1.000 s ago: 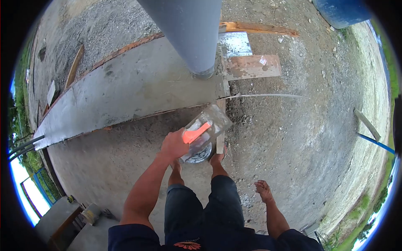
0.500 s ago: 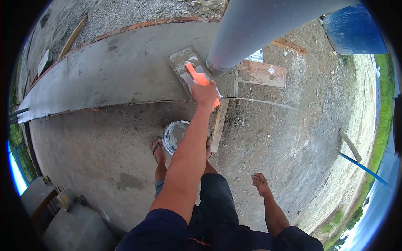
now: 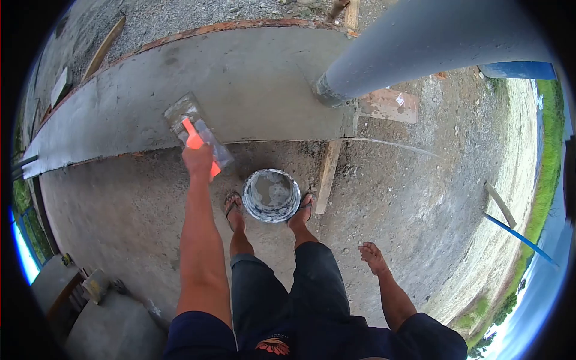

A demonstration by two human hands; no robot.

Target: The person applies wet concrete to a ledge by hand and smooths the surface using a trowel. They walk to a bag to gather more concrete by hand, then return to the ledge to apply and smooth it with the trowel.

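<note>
My left hand point(image 3: 197, 161) is closed around the orange handle of a finishing trowel point(image 3: 194, 135). The trowel's rectangular blade lies on the near part of a smooth grey concrete strip point(image 3: 258, 78), its lower corner reaching over the strip's near edge. Between my sandalled feet stands a round bucket point(image 3: 248, 193) with grey mix inside. My right hand point(image 3: 373, 258) hangs over the bare ground at my side, fingers loosely bent and a little apart, holding nothing.
A thick grey column point(image 3: 414, 54) rises from the strip's right end. Next to it lies a flat board point(image 3: 390, 107). A wooden stake point(image 3: 328, 177) points from the strip toward my foot. Part of a blue drum point(image 3: 519, 70) shows at upper right, and gravel point(image 3: 180, 21) borders the far edge.
My left hand has swept the trowel left along the concrete, away from the column. The bucket is now in full view. My right hand has hardly moved.
</note>
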